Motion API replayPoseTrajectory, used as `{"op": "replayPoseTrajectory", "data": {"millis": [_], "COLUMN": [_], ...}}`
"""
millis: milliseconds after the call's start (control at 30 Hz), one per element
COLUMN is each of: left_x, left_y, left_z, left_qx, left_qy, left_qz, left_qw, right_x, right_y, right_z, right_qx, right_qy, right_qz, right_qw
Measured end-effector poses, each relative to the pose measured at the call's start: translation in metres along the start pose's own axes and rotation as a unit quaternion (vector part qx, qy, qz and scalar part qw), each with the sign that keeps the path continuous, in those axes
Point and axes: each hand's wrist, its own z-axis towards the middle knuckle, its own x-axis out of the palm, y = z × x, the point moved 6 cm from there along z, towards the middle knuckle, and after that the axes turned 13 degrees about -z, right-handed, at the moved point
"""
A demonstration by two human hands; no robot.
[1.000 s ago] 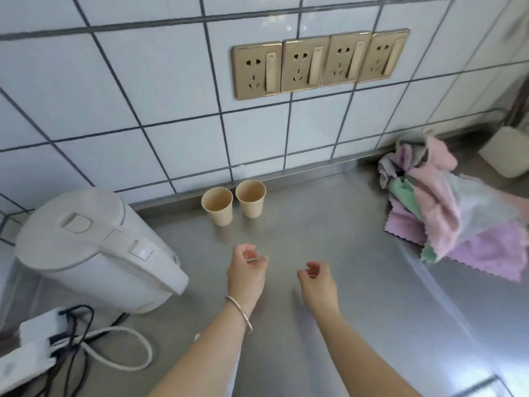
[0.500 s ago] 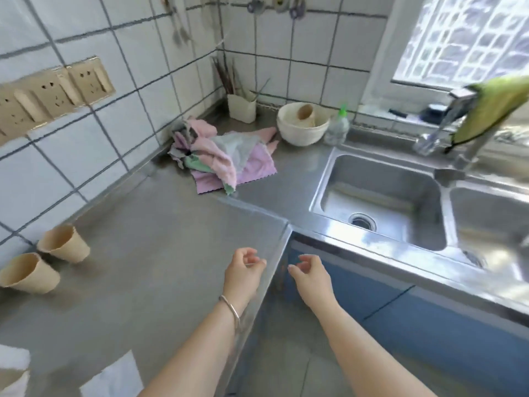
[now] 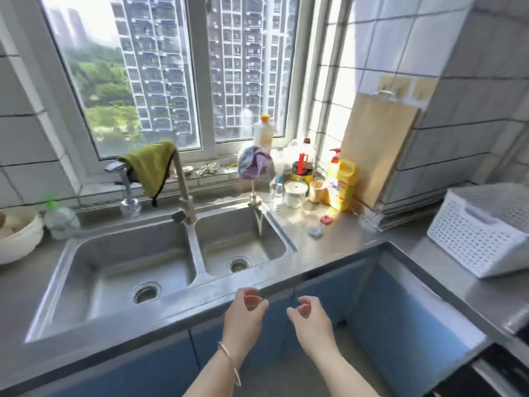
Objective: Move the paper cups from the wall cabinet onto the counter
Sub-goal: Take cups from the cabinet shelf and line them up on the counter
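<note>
My left hand and my right hand hover side by side in front of the steel counter's front edge, both empty with fingers loosely curled and apart. A bracelet sits on my left wrist. No wall cabinet is in view. The two paper cups set down earlier are out of frame. One small paper cup stands among bottles at the back right of the counter, by the window.
A double steel sink with a tap draped in a green cloth. A yellow detergent bottle, jars, a cutting board and a white basket stand at the right. A white bowl sits far left. Blue cabinet doors are below.
The view has swung right, from the tiled wall with two paper cups on the counter, past the corner, to the sink and window. Both hands stayed empty in front of me.
</note>
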Motion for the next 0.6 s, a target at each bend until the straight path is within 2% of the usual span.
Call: {"op": "replayPoseTrajectory", "data": {"millis": [100, 300, 500, 600], "left_x": [0.099, 0.263, 0.392, 0.446], "left_y": [-0.027, -0.080, -0.152, -0.198], "left_z": [0.003, 0.018, 0.054, 0.069], "left_qx": [0.048, 0.063, 0.153, 0.194], "left_qy": [0.071, 0.215, 0.316, 0.361], "left_qz": [0.028, 0.053, 0.077, 0.055], "left_qw": [0.996, 0.973, 0.933, 0.910], "right_x": [-0.076, -0.210, -0.334, -0.389], "right_y": [-0.033, -0.077, -0.073, -0.059], "right_z": [0.026, 0.067, 0.123, 0.151], "right_qx": [0.037, 0.084, 0.082, 0.076], "right_qy": [-0.069, -0.184, -0.302, -0.351], "right_qz": [0.026, 0.054, 0.059, 0.060], "right_qw": [0.997, 0.978, 0.948, 0.931]}}
